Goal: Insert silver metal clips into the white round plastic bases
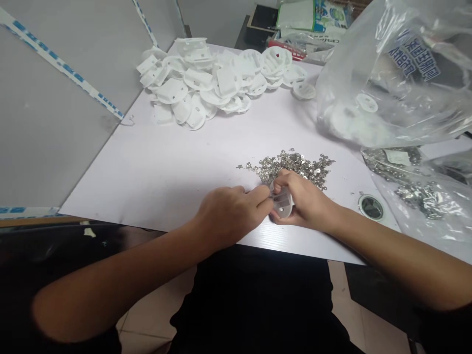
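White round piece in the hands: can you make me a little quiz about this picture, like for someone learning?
1. True or false: both hands touch the white round piece.
2. Where is the pile of small metal clips? A) just beyond the hands B) on the floor C) on the left wall
3. Fill in: the heap of white plastic discs lies at the ____ end of the table.

Key: 1 true: the right hand holds it, the left hand fingers reach it. 2 A. 3 far.
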Demonstrator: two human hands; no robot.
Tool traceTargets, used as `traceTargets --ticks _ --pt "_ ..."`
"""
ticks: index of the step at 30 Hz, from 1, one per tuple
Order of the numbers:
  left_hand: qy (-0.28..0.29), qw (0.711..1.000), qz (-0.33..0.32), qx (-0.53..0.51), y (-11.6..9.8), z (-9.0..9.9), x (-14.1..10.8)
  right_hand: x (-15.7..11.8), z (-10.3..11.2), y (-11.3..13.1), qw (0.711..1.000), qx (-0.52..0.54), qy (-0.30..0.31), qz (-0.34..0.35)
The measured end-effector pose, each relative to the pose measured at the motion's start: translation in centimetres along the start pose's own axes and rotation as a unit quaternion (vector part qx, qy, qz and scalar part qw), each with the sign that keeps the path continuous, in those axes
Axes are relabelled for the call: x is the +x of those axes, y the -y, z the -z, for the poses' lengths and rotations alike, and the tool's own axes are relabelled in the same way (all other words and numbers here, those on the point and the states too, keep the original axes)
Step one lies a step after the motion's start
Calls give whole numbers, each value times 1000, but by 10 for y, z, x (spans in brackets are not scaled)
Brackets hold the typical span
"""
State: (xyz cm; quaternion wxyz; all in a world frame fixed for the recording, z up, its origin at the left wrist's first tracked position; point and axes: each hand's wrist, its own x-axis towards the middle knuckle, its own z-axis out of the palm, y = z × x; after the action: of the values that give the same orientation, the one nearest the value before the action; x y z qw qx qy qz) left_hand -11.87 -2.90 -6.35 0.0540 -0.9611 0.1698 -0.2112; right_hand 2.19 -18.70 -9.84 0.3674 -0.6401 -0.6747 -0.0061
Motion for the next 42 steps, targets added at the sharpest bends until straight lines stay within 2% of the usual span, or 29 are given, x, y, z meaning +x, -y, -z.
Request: traceTargets --ticks 3,7,9,11,12,14,17,19,21,23,25,27,29,31,34,36,38,42 --pt "-1 1000 7 -5 2 -2 -4 0 1 2 1000 -18 0 8" --pt "-20 999 20 -20 10 0 -7 0 7 5 998 -45 -45 5" --pt "-33 993 61 -95 15 4 -1 1 12 5 994 -8 -90 -53" --pt "-42 968 121 -214 22 10 12 3 19 4 976 79 -147 -138" --pt "-42 950 145 -272 25 12 22 4 21 2 959 136 -176 -173" --pt "-39 922 153 -354 30 15 46 8 25 -2 913 263 -220 -222" --pt "-39 900 117 -418 38 14 86 15 29 -11 819 440 -266 -255" --pt "-18 893 92 -440 42 13 109 20 31 -15 760 514 -294 -267" --pt "-1 887 73 -455 45 10 126 23 34 -19 723 561 -307 -261" --pt "3 886 61 -460 46 6 136 24 36 -22 703 585 -311 -258" --pt "-16 881 78 -467 46 0 140 24 37 -25 717 572 -305 -258" --pt "-58 862 125 -488 45 -9 137 22 38 -29 752 530 -298 -254" --pt "-82 819 164 -544 46 -21 132 19 39 -32 788 475 -297 -255" --pt "-78 764 195 -610 47 -32 125 16 40 -34 814 422 -298 -265" --pt "-39 698 224 -679 50 -43 118 14 43 -34 830 376 -299 -282" --pt "-22 667 228 -709 52 -47 116 13 43 -34 832 364 -304 -288" --pt "-19 653 228 -722 53 -47 115 13 44 -33 834 358 -302 -291" --pt "-18 661 226 -715 54 -44 114 12 42 -32 839 355 -290 -294"
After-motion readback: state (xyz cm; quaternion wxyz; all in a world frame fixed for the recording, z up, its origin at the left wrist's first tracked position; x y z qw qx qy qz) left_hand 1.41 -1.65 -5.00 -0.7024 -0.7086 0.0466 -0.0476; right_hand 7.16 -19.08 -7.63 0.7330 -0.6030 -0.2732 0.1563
